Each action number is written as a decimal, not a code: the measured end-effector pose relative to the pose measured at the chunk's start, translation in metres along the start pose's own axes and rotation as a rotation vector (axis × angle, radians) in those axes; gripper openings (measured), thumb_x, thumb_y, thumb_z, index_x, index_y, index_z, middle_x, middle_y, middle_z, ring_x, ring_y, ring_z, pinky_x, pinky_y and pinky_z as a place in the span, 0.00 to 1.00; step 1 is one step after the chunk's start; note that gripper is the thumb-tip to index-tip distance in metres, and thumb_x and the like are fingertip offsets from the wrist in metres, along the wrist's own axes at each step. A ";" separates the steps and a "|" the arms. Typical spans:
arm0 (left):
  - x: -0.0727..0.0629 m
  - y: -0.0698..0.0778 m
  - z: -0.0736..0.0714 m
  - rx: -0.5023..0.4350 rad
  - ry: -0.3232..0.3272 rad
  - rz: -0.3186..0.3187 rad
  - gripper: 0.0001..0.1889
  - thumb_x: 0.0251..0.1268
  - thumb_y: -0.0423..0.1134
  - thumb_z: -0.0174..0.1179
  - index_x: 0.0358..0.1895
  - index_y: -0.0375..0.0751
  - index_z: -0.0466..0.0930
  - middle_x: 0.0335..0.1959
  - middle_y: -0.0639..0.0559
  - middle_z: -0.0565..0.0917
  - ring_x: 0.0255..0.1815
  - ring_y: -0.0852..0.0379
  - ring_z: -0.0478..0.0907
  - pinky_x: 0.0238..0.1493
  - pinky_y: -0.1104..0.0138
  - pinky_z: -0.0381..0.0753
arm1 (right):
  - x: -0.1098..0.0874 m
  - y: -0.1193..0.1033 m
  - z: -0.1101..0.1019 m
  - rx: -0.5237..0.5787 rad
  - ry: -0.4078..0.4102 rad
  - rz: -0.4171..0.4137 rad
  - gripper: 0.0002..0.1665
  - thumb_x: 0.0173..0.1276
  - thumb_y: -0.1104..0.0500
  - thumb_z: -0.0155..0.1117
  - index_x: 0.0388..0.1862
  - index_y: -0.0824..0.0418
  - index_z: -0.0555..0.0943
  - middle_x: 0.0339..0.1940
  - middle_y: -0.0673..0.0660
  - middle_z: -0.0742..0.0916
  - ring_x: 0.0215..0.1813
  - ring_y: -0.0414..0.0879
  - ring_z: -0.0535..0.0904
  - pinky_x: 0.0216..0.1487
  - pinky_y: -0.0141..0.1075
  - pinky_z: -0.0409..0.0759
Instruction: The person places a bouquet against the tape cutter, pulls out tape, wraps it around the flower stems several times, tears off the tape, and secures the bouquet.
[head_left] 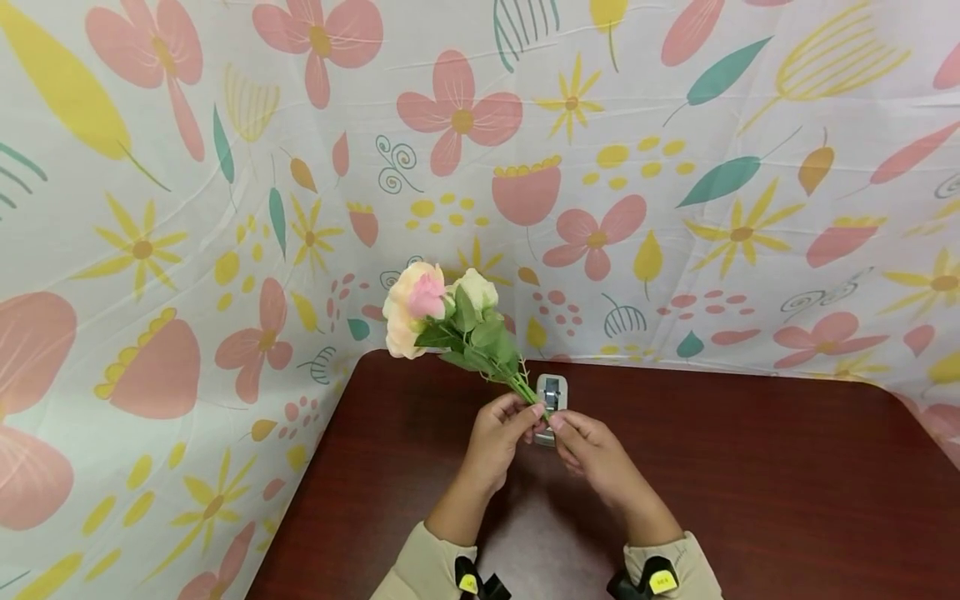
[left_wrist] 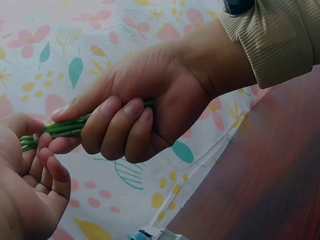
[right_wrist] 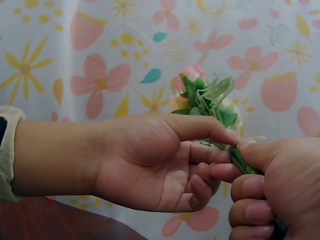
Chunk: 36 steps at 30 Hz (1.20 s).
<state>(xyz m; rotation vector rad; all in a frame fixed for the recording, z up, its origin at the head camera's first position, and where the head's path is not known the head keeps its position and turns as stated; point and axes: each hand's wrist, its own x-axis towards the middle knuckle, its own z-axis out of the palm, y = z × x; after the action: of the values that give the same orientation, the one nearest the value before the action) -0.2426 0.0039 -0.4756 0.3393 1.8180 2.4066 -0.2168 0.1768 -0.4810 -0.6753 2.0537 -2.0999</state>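
Observation:
A small bunch of flowers slants up to the left in the head view, with peach, pink and creamy white blooms and green leaves. My left hand pinches its green stems between thumb and fingers. At the lower ends, my right hand grips the stems with curled fingers, close against the left. In the right wrist view a thin translucent strip shows by the fingertips. Behind the hands, a small grey-white case with metal inside lies on the table, partly hidden.
The dark reddish-brown table reaches back to a white cloth printed with flowers and leaves. That cloth also hangs along the left side.

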 end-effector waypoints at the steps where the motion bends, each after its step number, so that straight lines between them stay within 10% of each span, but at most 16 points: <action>1: 0.000 0.000 0.000 0.001 0.008 0.000 0.07 0.68 0.35 0.62 0.38 0.33 0.81 0.24 0.57 0.82 0.27 0.60 0.75 0.31 0.73 0.74 | 0.000 0.000 0.001 -0.035 0.015 -0.014 0.18 0.85 0.58 0.42 0.48 0.71 0.76 0.13 0.51 0.62 0.14 0.40 0.54 0.13 0.34 0.54; 11: -0.004 0.000 0.004 0.004 0.055 0.009 0.15 0.69 0.33 0.58 0.50 0.22 0.80 0.27 0.55 0.81 0.26 0.60 0.72 0.30 0.72 0.73 | -0.001 -0.003 0.011 -0.366 0.192 -0.001 0.11 0.81 0.53 0.53 0.49 0.52 0.83 0.16 0.46 0.69 0.19 0.34 0.64 0.20 0.33 0.68; 18: -0.004 -0.001 0.005 0.011 0.082 0.010 0.14 0.69 0.33 0.56 0.49 0.25 0.81 0.31 0.56 0.83 0.27 0.60 0.73 0.30 0.72 0.74 | 0.000 -0.004 0.014 -0.597 0.269 -0.051 0.12 0.79 0.53 0.56 0.54 0.48 0.84 0.43 0.48 0.88 0.39 0.36 0.78 0.41 0.32 0.77; 36: -0.003 -0.003 0.007 0.044 0.149 -0.006 0.12 0.69 0.33 0.60 0.47 0.25 0.82 0.27 0.53 0.79 0.26 0.62 0.75 0.31 0.72 0.76 | 0.000 -0.006 0.023 -0.878 0.381 -0.192 0.12 0.70 0.57 0.68 0.52 0.51 0.84 0.34 0.48 0.90 0.29 0.33 0.76 0.33 0.32 0.77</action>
<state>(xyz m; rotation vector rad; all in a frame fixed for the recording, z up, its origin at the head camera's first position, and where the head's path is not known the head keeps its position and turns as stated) -0.2380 0.0109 -0.4765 0.1613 1.9317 2.4511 -0.2067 0.1565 -0.4761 -0.5902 3.2701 -1.3817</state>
